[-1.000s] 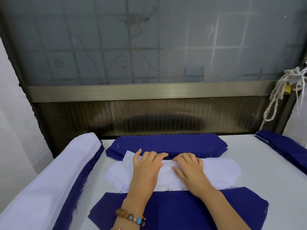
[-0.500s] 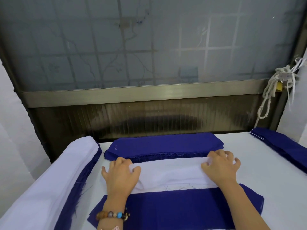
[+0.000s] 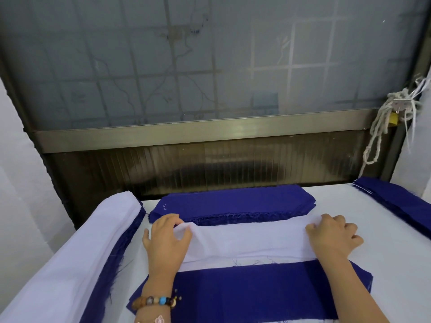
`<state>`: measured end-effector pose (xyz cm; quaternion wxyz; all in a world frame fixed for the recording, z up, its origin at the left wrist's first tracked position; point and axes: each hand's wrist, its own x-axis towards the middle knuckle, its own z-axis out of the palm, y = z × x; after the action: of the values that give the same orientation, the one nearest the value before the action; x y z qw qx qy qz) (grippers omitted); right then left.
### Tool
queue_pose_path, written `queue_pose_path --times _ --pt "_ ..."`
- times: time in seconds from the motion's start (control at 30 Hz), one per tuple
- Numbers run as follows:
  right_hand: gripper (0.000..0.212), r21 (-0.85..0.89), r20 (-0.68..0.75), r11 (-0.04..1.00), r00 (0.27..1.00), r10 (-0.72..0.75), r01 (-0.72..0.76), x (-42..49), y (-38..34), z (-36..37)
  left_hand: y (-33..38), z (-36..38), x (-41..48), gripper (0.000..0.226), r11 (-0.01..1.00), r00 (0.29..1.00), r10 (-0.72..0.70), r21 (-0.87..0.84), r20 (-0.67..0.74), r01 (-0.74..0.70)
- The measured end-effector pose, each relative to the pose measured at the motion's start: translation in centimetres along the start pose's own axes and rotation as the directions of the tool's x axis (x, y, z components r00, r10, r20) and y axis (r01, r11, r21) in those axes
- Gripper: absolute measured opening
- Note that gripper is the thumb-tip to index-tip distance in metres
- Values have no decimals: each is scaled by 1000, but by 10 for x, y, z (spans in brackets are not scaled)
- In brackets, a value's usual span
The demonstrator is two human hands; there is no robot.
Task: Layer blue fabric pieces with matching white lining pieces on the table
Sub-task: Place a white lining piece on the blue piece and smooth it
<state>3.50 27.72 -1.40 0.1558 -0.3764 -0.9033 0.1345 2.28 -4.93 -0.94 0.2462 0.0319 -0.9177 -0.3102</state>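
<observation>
A long white lining piece [image 3: 249,238] lies across the middle of the table. Its near edge overlaps a blue fabric piece [image 3: 251,292] spread closest to me. My left hand [image 3: 166,241], with a bead bracelet on the wrist, pinches the lining's left end between thumb and curled fingers, and the cloth bunches there. My right hand [image 3: 333,236] grips the lining's right end with curled fingers. Just beyond the lining sits a stack of blue pieces [image 3: 233,201].
A long pile of white cloth over blue [image 3: 70,264] runs along the left edge. Another blue stack [image 3: 401,201] lies at the right edge. The white table [image 3: 384,252] ends at a dark wall under a frosted window. A rope with a padlock [image 3: 391,117] hangs at the right.
Both hands slid apart from the middle of the white lining to its two ends, stretching it flat. The lining now lies straight below the blue stack.
</observation>
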Motion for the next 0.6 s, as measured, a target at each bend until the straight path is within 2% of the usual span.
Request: queue_pose_path --times 0.13,0.27,0.37,0.47,0.6 --pt "25 1 -8 1000 1000 4 -4 1 -1 1 -1 -4 0 7 984 985 4 -174 -171 -34" --pt "24 14 -21 1000 1000 -5 6 2 1 4 -11 -6 1 13 969 972 -111 -240 -205 60" --pt "25 26 -33 1000 999 -14 15 4 2 6 -22 -2 2 5 958 972 -205 -225 -114 176" --pt "25 30 -35 999 999 -19 20 5 3 8 -28 2 1 13 939 953 -303 -170 7 300" --pt "25 8 -49 1000 998 -29 30 7 4 10 -29 3 0 19 933 944 -331 -147 3 328"
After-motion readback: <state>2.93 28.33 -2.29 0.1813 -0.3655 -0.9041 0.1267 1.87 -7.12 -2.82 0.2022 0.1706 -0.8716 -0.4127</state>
